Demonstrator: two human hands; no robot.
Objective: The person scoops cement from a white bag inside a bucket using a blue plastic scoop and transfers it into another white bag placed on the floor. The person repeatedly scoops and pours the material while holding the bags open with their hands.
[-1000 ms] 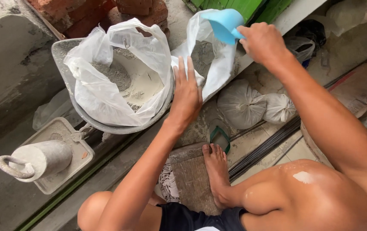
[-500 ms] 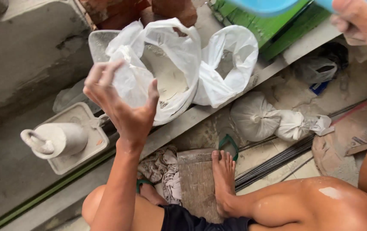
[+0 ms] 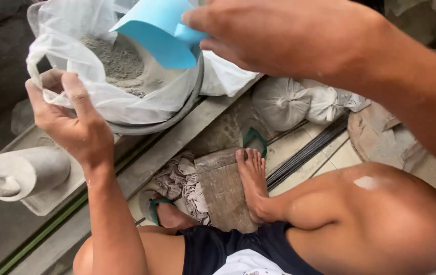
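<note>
My right hand grips a light blue plastic scoop and holds it tilted over a white plastic bag that lines a grey metal bowl. Grey powder lies heaped inside the bag. My left hand pinches the bag's near rim at the left side, pulling it open. I squat on the ground, knees and bare feet below the bowl.
A grey cement-coated weight with a handle rests on a flat scale tray at left. Tied white sacks lie behind my right foot. A second white bag sits beside the bowl. Crumpled cloth and a wooden board lie underfoot.
My right hand brought the blue scoop down from the top right to over the bag. My left hand moved from mid-air to gripping the bag's rim. The view moved closer.
</note>
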